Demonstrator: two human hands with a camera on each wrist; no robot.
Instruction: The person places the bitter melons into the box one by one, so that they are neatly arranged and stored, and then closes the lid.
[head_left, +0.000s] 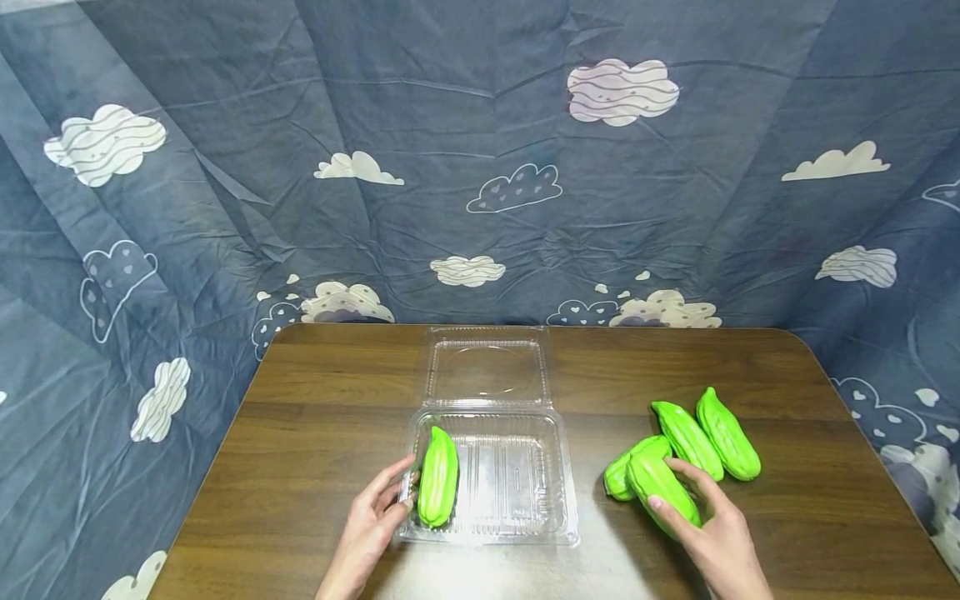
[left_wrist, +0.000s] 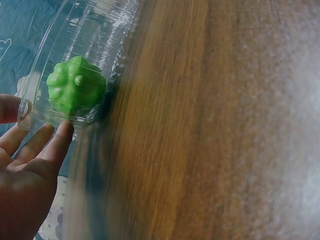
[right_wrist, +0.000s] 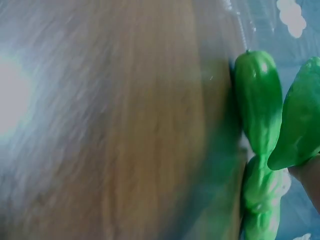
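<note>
With its fingers fairly straight, my left hand [head_left: 369,515] touches the left edge of a clear plastic clamshell container [head_left: 517,537]. Its fingertips [left_wrist: 66,129] meet the rim and outer wall. Inside, along that left wall, lies one bright green, ridged bitter melon [head_left: 438,479], seen end-on through the plastic in the left wrist view. My right hand [head_left: 718,525] grips another bitter melon [head_left: 658,483] between thumb and fingers, above the table's right side. That melon partly hides a third one [head_left: 617,479] behind it. The right wrist view shows only a sliver of the hand beside the held melon [right_wrist: 302,117].
Two more bitter melons, one [head_left: 688,442] beside the other [head_left: 727,437], lie beyond my right hand. The container's lid [head_left: 487,371] is folded back flat toward the far edge of the wooden table [head_left: 322,417]. A cloud-patterned cloth [head_left: 420,217] hangs behind.
</note>
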